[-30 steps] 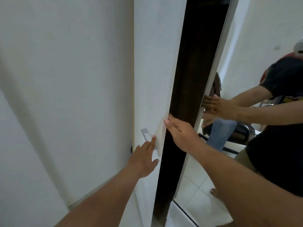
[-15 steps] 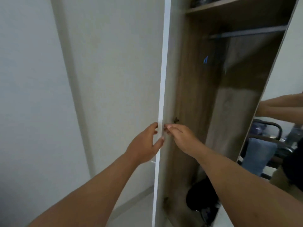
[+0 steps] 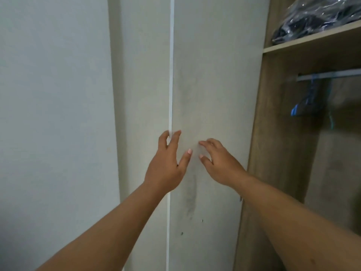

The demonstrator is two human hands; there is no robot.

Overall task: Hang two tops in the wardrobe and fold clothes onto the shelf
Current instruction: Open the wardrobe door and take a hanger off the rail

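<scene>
Fingers of your left hand (image 3: pixel 166 165) hook round the thin white edge of the pale wardrobe door (image 3: pixel 211 94), thumb on the inner face. Your right hand (image 3: pixel 220 165) is loosely spread, fingertips just touching that face, holding nothing. So basically you're only at the opening stage. The brown wooden wardrobe (image 3: pixel 277 133) shows a grey metal rail (image 3: pixel 332 74) with a blue hanger (image 3: pixel 304 106) and a plastic-wrapped dark bundle (image 3: pixel 320 18) on the wooden shelf (image 3: pixel 312 41). No tops in view, nothing hung or folded. Versus half a second ago, the door's swung wider.
</scene>
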